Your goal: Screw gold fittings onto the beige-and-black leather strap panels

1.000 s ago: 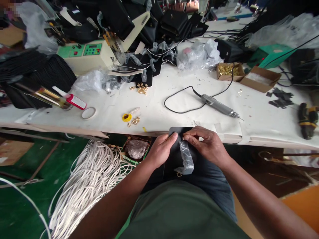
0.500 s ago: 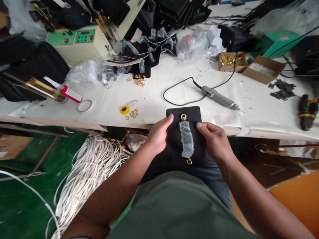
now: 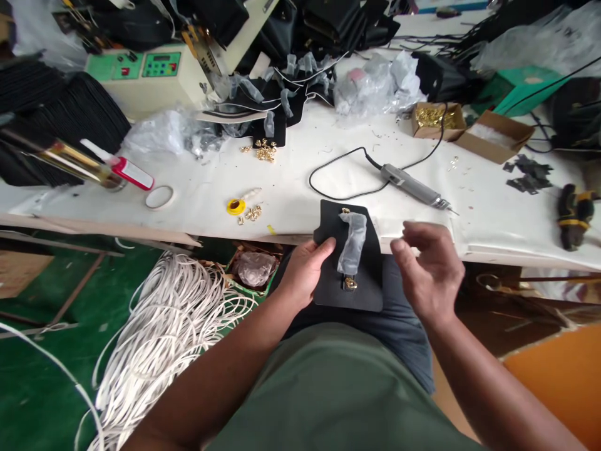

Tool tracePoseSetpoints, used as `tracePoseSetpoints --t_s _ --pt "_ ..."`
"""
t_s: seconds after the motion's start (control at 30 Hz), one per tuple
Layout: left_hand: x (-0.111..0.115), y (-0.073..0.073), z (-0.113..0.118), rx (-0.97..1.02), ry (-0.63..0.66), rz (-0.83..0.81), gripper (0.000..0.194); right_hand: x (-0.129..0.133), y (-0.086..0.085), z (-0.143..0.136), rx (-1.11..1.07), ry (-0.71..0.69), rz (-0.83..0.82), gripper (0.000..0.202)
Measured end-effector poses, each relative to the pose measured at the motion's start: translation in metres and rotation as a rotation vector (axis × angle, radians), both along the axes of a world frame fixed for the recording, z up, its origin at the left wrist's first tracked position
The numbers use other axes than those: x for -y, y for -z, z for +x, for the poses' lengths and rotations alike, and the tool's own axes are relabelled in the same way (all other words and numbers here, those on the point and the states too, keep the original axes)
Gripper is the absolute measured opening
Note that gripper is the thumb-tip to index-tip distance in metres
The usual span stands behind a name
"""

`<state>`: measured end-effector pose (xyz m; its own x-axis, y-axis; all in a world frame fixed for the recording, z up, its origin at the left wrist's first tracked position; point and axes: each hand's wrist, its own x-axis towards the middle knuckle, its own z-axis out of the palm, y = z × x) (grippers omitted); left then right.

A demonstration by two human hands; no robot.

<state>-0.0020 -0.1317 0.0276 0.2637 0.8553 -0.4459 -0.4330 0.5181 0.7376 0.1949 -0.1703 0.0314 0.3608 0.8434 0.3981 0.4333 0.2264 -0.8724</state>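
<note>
My left hand (image 3: 307, 266) grips the left edge of a black leather panel (image 3: 369, 288), thumb on top. Along the panel runs a handle wrapped in clear plastic (image 3: 352, 244), with gold-coloured metal fittings (image 3: 350, 284) at its ends. The panel is tilted over my lap, its far end at the table's front edge. Just right of it, my right hand (image 3: 432, 266) is raised and apart from the panel, fingers curled and thumb separate; nothing shows in it.
On the white table (image 3: 282, 169) lie a corded grey rotary tool (image 3: 413, 186), small gold hardware (image 3: 253, 213), a yellow tape roll (image 3: 235, 207), a red glue bottle (image 3: 134, 173) and pliers (image 3: 575, 216). Boxes of parts (image 3: 439, 120) stand behind. White cord (image 3: 173, 338) is heaped on the floor.
My right hand has let go of the panel's right edge and moved right. The panel has turned and tilted in my left hand, which has slid slightly down.
</note>
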Motion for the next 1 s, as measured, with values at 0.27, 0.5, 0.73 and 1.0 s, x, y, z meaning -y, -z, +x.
tracePoseSetpoints --t_s 0.27,0.5,0.73,1.0 --pt "0.000 -0.013 0.004 -0.132 -0.064 0.116 0.045 0.022 -0.011 -0.007 0.432 -0.452 0.071 0.022" --pt "0.008 -0.007 -0.001 -0.325 -0.016 0.098 0.039 0.015 -0.004 -0.006 0.540 -0.531 0.167 0.017" --pt "0.010 -0.013 0.006 -0.367 -0.074 0.146 0.030 0.019 0.000 -0.008 0.570 -0.437 0.243 0.017" --pt "0.009 -0.013 0.005 -0.338 -0.069 0.133 0.031 0.021 0.000 -0.006 0.561 -0.464 0.309 0.023"
